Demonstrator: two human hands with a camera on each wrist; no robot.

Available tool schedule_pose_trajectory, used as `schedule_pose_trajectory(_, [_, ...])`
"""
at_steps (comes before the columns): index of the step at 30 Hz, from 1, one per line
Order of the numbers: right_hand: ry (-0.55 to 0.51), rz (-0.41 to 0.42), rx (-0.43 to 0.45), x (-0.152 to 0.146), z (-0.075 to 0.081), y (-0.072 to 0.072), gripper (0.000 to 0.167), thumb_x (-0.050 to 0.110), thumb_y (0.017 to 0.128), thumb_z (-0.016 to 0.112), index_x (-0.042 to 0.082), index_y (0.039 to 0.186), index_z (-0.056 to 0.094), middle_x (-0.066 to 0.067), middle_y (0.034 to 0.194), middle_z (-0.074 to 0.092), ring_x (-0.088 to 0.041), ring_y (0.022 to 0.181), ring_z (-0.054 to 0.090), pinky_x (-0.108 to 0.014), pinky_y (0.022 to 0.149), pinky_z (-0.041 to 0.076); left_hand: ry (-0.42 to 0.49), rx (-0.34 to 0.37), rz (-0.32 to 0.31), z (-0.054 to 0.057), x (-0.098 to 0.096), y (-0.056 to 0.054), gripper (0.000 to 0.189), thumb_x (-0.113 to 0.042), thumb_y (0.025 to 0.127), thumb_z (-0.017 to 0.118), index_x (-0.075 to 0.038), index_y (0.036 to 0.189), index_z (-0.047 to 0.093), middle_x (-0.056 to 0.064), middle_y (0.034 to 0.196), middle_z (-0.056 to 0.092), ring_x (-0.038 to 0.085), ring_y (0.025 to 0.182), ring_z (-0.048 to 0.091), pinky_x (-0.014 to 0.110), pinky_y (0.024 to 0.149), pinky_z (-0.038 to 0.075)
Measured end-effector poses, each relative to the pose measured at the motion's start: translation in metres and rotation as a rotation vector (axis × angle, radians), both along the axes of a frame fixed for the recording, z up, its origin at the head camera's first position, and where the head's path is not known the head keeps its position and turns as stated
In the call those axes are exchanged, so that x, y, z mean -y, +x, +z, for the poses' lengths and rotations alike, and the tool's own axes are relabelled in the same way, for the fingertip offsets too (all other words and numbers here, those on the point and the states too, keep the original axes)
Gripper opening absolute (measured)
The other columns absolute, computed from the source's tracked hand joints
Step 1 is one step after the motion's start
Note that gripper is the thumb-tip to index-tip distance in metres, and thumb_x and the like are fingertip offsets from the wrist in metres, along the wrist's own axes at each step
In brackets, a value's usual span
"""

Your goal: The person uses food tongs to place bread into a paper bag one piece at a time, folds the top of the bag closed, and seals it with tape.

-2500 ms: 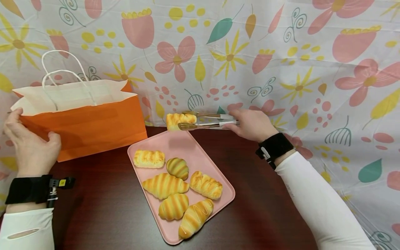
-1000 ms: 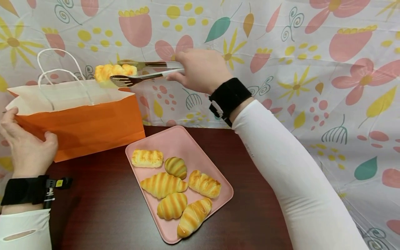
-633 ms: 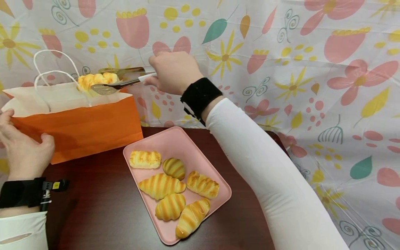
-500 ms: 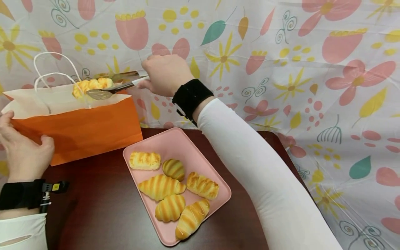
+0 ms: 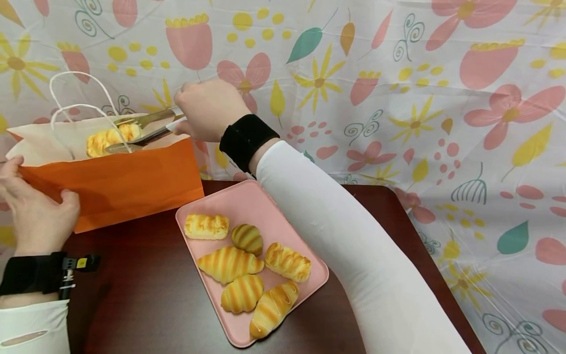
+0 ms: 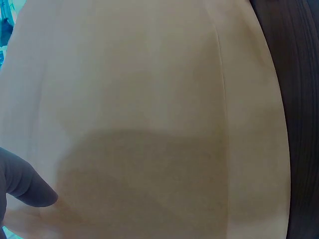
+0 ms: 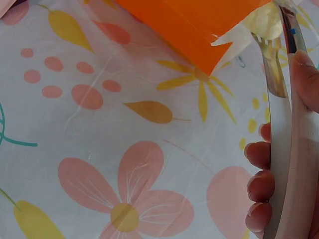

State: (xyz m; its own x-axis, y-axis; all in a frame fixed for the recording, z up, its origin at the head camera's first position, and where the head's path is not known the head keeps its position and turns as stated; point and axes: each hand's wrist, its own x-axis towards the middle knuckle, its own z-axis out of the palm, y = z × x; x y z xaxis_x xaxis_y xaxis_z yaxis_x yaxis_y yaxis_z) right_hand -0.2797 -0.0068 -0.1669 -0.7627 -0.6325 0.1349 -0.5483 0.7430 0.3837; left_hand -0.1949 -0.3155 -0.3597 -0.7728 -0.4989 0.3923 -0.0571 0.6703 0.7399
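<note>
My right hand (image 5: 214, 109) grips a pair of metal serving tongs (image 5: 148, 136) by its pale handles. Between the tong heads is a rectangular golden bread roll (image 5: 99, 142), inside the mouth of an orange paper bag (image 5: 132, 179), its lower part hidden behind the front rim. My left hand (image 5: 42, 206) holds the bag's left edge, fingers at the rim and thumb toward the front. The left wrist view shows the thumb (image 6: 32, 184) against the paper. In the right wrist view, the fingers (image 7: 260, 186) wrap the tongs' handles.
A pink tray (image 5: 247, 194) lies right of the bag, bearing several breads: a rectangular roll (image 5: 206, 226), a greenish bun (image 5: 246, 239), a croissant (image 5: 230, 264) and others. White twine handles (image 5: 81, 73) arch over the bag's mouth. Behind hangs a flowered cloth (image 5: 336, 118).
My right hand has carried the bread roll in the tongs leftward from above the tray's far end, up over the bag's rim, then down into its mouth. The left hand stays at the bag.
</note>
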Motion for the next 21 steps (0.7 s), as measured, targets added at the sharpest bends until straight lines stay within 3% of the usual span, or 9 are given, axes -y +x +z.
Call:
schedule_pose_trajectory(10, [0.082,0.007,0.009,0.023,-0.011,0.0,0.05,0.067,0.108,0.058,0.03,0.136,0.074,0.011,0.133,0.072,-0.013,0.126,0.069,-0.038,0.104,0.058,0.012,0.018,0.007,0.001,-0.001,0.0,0.081,-0.012,0.1,0.048,-0.016,0.172,0.01,0.019,0.176,0.009,0.044,0.162,0.024,0.05,0.134,0.017])
schedule_pose_trajectory(16, [0.11,0.008,0.004,0.037,-0.02,-0.002,0.048,0.068,0.107,0.059,0.032,0.133,0.077,0.013,0.126,0.073,-0.012,0.117,0.072,-0.036,0.103,0.058,0.02,0.038,0.01,0.0,0.001,-0.002,0.08,-0.011,0.101,0.048,-0.019,0.171,0.01,0.018,0.175,0.008,0.044,0.163,0.022,0.053,0.134,0.016])
schedule_pose_trajectory(21, [0.112,-0.026,0.025,0.046,-0.03,-0.003,0.047,0.068,0.107,0.059,0.033,0.132,0.079,0.013,0.121,0.075,-0.013,0.108,0.074,-0.038,0.095,0.062,-0.002,-0.006,-0.008,-0.003,0.002,-0.004,0.08,-0.009,0.1,0.049,-0.017,0.17,0.012,0.018,0.176,0.009,0.042,0.162,0.023,0.05,0.134,0.018])
